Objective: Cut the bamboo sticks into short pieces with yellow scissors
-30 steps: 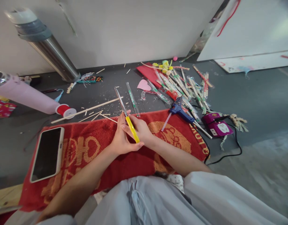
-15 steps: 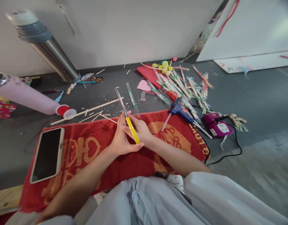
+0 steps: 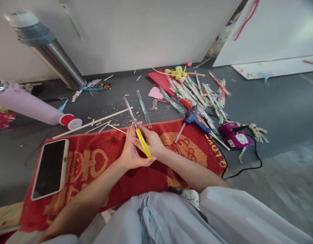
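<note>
My left hand and my right hand are together above the towel's far edge, closed around a yellow-handled tool. Its long, narrow metal part points away from me and slightly left. Seen nearly edge-on, its exact kind does not show. The left thumb sticks out to the right near the handle's end. Beyond the hands lie a long thin wooden stick, several short cut pieces and pale crumbs. A wrapped pair of chopsticks lies just past the fingertips.
Under my arms lies a red towel, bearing a phone at left and a blue glue gun at right. A purple power adapter, a heap of wrapped chopsticks, a red ribbon spool and two flasks stand around.
The tool has tilted slightly, its metal tip shifting a little left and down. Both hands keep nearly the same place, and the whole view has slid slightly left.
</note>
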`<action>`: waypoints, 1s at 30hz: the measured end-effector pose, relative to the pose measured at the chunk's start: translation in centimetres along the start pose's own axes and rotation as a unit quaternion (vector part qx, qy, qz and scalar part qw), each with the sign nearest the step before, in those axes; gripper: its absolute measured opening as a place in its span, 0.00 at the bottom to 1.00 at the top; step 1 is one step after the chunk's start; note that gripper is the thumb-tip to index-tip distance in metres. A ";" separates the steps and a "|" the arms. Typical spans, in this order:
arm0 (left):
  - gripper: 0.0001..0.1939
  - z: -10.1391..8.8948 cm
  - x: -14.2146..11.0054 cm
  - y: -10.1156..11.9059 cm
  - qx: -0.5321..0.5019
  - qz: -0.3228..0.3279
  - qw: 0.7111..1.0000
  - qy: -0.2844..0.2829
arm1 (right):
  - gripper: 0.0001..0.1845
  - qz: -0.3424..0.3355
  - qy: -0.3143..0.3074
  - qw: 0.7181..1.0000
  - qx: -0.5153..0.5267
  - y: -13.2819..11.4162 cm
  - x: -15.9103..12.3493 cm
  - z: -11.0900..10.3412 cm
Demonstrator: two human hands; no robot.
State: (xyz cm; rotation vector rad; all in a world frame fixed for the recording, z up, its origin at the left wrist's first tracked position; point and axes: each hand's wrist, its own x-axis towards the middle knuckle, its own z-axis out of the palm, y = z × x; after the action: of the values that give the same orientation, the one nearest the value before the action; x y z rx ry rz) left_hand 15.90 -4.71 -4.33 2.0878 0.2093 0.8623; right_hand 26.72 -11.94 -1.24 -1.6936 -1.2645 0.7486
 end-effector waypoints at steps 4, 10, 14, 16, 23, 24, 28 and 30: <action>0.57 0.0 -0.1 -0.2 0.004 -0.002 1.000 -0.003 | 0.20 -0.004 0.000 1.000 -0.004 0.1 0.0 0.0; 0.57 -0.1 -0.5 -0.7 0.018 -0.003 1.000 -0.013 | 0.19 -0.012 0.004 1.000 -0.012 0.0 -0.1 0.1; 0.60 -0.1 -0.7 -0.8 0.015 -0.016 1.000 -0.013 | 0.17 -0.008 -0.004 1.000 -0.001 -0.2 -0.3 -0.1; 0.61 0.0 -0.7 -0.8 0.008 -0.023 1.000 -0.008 | 0.16 -0.010 -0.009 1.000 0.008 -0.3 -0.3 -0.2; 0.60 0.0 -0.6 -0.6 -0.005 -0.032 0.999 -0.004 | 0.17 -0.006 -0.010 1.000 0.007 -0.3 -0.4 -0.3; 0.60 0.0 -0.6 -0.6 -0.007 -0.028 1.000 -0.003 | 0.17 -0.005 -0.009 1.000 0.004 -0.4 -0.4 -0.3; 0.55 0.0 -0.4 -0.4 -0.021 -0.006 1.000 -0.001 | 0.17 0.008 -0.006 1.000 -0.023 -0.5 -0.4 -0.4; 0.54 0.0 -0.3 -0.2 -0.020 -0.003 1.000 -0.002 | 0.18 0.008 -0.005 0.999 -0.033 -0.6 -0.4 -0.5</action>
State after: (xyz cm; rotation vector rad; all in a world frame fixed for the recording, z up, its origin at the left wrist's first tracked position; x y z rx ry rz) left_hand 15.73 -4.74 -4.68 2.0506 0.1955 0.8530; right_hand 26.72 -12.44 -0.49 -1.7567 -1.2965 0.7316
